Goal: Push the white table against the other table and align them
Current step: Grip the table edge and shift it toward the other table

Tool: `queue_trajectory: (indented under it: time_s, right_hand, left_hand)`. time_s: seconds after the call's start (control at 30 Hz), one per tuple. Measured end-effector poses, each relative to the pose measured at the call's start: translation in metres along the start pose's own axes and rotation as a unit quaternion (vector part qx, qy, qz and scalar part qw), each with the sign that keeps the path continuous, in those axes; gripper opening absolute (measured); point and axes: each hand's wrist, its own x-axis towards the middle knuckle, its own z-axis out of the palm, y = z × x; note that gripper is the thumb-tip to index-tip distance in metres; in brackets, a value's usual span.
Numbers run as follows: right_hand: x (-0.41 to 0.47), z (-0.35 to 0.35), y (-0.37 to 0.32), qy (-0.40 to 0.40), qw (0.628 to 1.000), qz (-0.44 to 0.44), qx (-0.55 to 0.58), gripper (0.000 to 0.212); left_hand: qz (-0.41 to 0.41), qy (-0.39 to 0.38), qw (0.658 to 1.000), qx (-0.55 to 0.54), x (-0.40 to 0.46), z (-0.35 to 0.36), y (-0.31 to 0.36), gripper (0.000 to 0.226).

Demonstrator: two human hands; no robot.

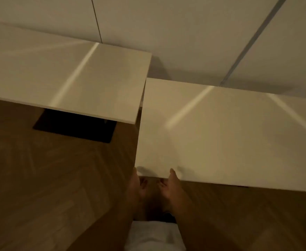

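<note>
You are pushing the white tabletop point(230, 134) beside the other tabletop point(67, 73), but its near edge is sticking out, and your left hand point(135, 185) and right hand point(172, 185), gripping one corner, could be making it twist crooked.

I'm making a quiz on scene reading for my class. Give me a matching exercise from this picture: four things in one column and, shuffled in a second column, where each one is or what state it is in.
Things:
1. white rectangular table on the right
2. white rectangular table on the left
3. black flat table base
4. left hand

Places or states:
A. on the wooden floor under a tabletop
B. at the near left corner of a tabletop
C. set farther back, near the wall
D. gripped at its near edge by both hands

Pairs: 1-D, 2-C, 3-A, 4-B
</note>
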Motion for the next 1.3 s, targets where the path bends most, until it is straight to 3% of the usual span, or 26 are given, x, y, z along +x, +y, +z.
queue_trajectory:
  time_s: [0.1, 0.13, 0.17, 0.2, 0.23, 0.3, 0.37, 0.43, 0.5, 0.63, 0.7, 0.8, 0.97, 1.3]
  right_hand:
    - [-0.001, 0.011, 0.008, 0.039, 0.997, -0.008, 0.064, 0.047]
    - [0.004, 0.011, 0.011, 0.056, 0.997, -0.027, 0.043, 0.055]
    - [0.012, 0.011, 0.019, 0.026, 0.998, -0.035, 0.054, 0.077]
    - [0.015, 0.01, 0.023, 0.058, 0.996, -0.058, -0.023, 0.099]
    - [0.015, 0.013, 0.027, 0.04, 0.996, -0.074, -0.008, 0.098]
    - [0.012, 0.012, 0.02, 0.05, 0.996, -0.066, 0.021, 0.045]
    - [0.024, 0.011, 0.016, 0.093, 0.993, -0.071, -0.006, 0.029]
    - [0.067, -0.003, 0.026, 0.082, 0.989, -0.099, -0.07, 0.039]
    - [0.072, 0.0, 0.028, 0.036, 0.997, -0.047, -0.048, 0.041]
    - [0.033, 0.016, 0.0, 0.067, 0.992, -0.066, -0.084, 0.044]
    - [0.036, 0.008, -0.007, 0.092, 0.988, -0.08, -0.095, 0.052]
    - [0.034, 0.018, -0.01, 0.138, 0.99, -0.014, -0.037, 0.064]
    - [0.04, 0.03, -0.014, 0.139, 0.989, -0.019, -0.054, 0.06]
    - [0.048, 0.063, -0.026, 0.144, 0.989, -0.029, -0.032, 0.058]
  left_hand:
    - [-0.01, -0.018, 1.0, 0.01, 0.005, -0.004, 0.004, 0.053]
    - [-0.015, -0.034, 0.999, 0.021, 0.006, -0.004, 0.004, 0.046]
    - [-0.03, -0.038, 0.999, 0.022, 0.006, -0.004, 0.004, 0.041]
    - [-0.041, -0.036, 0.998, 0.031, 0.009, -0.003, 0.003, 0.038]
    - [-0.044, -0.04, 0.998, 0.035, 0.01, -0.002, 0.003, 0.037]
    - [-0.034, -0.046, 0.996, 0.064, 0.012, 0.001, 0.005, 0.036]
    - [-0.029, -0.013, 0.997, 0.065, 0.016, 0.004, 0.006, 0.037]
    - [-0.021, 0.011, 0.996, 0.081, 0.042, -0.001, -0.002, 0.051]
    - [-0.016, 0.021, 0.993, 0.112, 0.063, -0.006, -0.009, 0.068]
    - [0.009, 0.013, 0.997, 0.075, 0.043, 0.009, -0.003, 0.054]
    - [0.022, 0.021, 0.998, 0.062, 0.045, 0.01, -0.005, 0.059]
    - [0.023, 0.048, 0.997, 0.058, 0.054, 0.008, -0.013, 0.064]
    - [0.048, 0.049, 0.996, 0.049, 0.046, 0.021, -0.002, 0.044]
    - [0.071, 0.054, 0.993, 0.075, 0.062, 0.036, 0.028, 0.048]
